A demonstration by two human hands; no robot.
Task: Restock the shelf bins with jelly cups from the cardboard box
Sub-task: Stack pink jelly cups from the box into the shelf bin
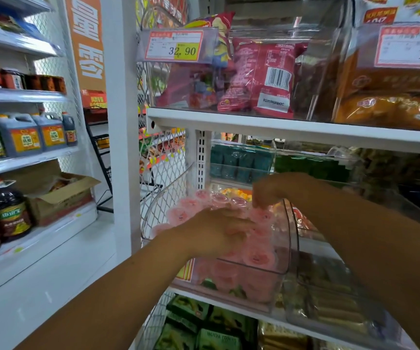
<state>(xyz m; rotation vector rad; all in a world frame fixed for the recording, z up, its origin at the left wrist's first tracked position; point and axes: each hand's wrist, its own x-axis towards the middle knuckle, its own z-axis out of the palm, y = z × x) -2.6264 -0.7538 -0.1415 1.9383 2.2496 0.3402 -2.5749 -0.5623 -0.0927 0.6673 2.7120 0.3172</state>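
Jelly cups (pixel 257 258) heaped to bin (pixel 295 231) rim

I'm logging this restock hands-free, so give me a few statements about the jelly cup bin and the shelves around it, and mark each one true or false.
1. The left hand and the right hand are both over the clear bin of jelly cups. True.
2. The bin holds only a few cups. False: pink cups are piled through most of it.
3. The price tag on the shelf above reads 32.90. True.
4. The cardboard box stands on the same shelf as the bin. False: it stands open on the shelf unit to the left, next to the oil bottles.
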